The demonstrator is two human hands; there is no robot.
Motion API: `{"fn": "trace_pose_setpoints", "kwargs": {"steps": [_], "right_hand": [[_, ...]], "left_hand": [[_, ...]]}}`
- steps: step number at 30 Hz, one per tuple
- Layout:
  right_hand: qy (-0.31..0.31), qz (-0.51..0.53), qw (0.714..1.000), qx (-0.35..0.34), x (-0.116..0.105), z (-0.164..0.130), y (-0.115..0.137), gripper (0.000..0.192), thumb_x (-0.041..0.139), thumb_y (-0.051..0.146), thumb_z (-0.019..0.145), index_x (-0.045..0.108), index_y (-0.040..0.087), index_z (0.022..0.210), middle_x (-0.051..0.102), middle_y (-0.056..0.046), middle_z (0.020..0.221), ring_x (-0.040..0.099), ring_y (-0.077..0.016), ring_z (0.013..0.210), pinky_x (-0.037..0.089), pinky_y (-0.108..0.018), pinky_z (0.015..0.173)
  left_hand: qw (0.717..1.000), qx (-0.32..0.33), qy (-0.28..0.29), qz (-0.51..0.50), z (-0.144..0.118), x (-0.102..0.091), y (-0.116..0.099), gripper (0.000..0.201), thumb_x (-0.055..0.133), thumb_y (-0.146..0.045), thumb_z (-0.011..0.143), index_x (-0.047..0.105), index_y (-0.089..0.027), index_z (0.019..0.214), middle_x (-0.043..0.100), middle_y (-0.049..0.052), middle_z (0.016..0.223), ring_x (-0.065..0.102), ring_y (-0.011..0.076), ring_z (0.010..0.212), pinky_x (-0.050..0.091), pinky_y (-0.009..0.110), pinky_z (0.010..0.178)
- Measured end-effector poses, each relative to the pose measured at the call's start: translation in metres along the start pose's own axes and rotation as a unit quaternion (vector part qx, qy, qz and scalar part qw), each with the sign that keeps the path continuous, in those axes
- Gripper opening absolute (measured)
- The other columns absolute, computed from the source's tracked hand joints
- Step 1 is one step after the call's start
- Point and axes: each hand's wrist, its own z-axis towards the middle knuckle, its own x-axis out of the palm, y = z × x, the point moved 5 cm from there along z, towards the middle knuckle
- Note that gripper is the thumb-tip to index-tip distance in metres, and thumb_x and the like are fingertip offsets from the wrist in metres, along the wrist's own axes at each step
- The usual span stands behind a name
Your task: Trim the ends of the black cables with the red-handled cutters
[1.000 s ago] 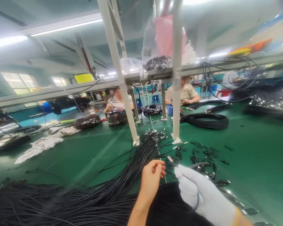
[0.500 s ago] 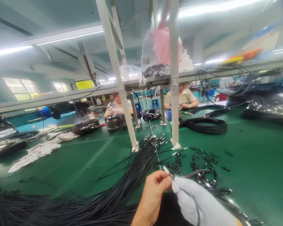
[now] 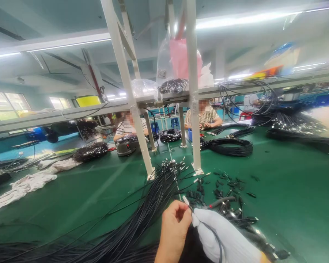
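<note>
In the lower middle, my bare left hand (image 3: 173, 229) pinches a black cable (image 3: 218, 241) just behind its silver metal connector (image 3: 185, 199). The connector points up and to the left, past my fingertips. My right hand (image 3: 229, 233), in a white glove, closes on the same cable right beside my left fingers. From there the cable runs back over the glove and down out of view. Left of my hands lies a long bundle of black cables (image 3: 142, 208), its silver ends fanned out near the rack. Small black connector parts (image 3: 222, 186) lie scattered beyond my right hand.
A white metal rack post (image 3: 193, 109) stands on the green table (image 3: 285, 182), with another to its left. Coiled black cables (image 3: 230, 148) lie behind. A tool with a dark grip (image 3: 222, 202) rests among the parts. White cloth (image 3: 27, 188) lies left. Two people sit across the table.
The view has turned slightly to the right, so the surroundings appear further left. Both hands keep their hold on the cable, with little change in their pose.
</note>
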Motion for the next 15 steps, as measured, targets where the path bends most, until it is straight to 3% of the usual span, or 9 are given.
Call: {"fn": "trace_pose_setpoints", "kwargs": {"steps": [4,8,11,15], "right_hand": [[-0.004,0.038,0.999,0.033,0.000,-0.012,0.002,0.023,0.067,0.038,0.093,0.062,0.016,0.089,0.060,0.003,0.076,0.055,-0.0080,0.061,0.050,-0.022,0.057],[0.007,0.029,0.998,0.048,-0.002,-0.034,0.017,0.031,0.082,0.043,0.075,0.063,0.019,0.079,0.062,0.001,0.072,0.062,-0.0104,0.068,0.054,-0.021,0.065],[-0.001,-0.008,0.999,0.031,-0.001,-0.037,0.025,0.030,0.080,0.044,0.078,0.064,0.018,0.082,0.065,0.000,0.078,0.064,-0.0121,0.073,0.055,-0.023,0.068],[-0.005,-0.048,0.999,0.021,0.004,-0.029,0.019,0.025,0.063,0.041,0.096,0.065,0.018,0.104,0.067,-0.003,0.098,0.063,-0.0125,0.077,0.056,-0.029,0.067]], "left_hand": [[0.997,0.023,-0.037,0.059,-0.001,-0.005,-0.009,0.011,0.067,-0.027,0.065,0.060,-0.020,0.060,0.054,-0.002,0.061,0.045,0.0154,0.060,0.033,0.029,0.060],[0.994,0.019,-0.080,0.073,0.004,-0.023,-0.011,0.011,0.066,-0.028,0.065,0.058,-0.021,0.061,0.053,-0.002,0.064,0.046,0.0164,0.063,0.034,0.030,0.063],[0.998,-0.009,-0.038,0.049,0.005,-0.024,-0.005,0.021,0.068,-0.039,0.070,0.064,-0.018,0.069,0.058,0.000,0.067,0.050,0.0169,0.065,0.039,0.030,0.064],[0.994,-0.065,0.070,-0.046,-0.001,-0.008,0.007,0.040,0.079,-0.049,0.068,0.075,-0.013,0.083,0.061,0.001,0.068,0.049,0.0145,0.063,0.039,0.027,0.062]]}}
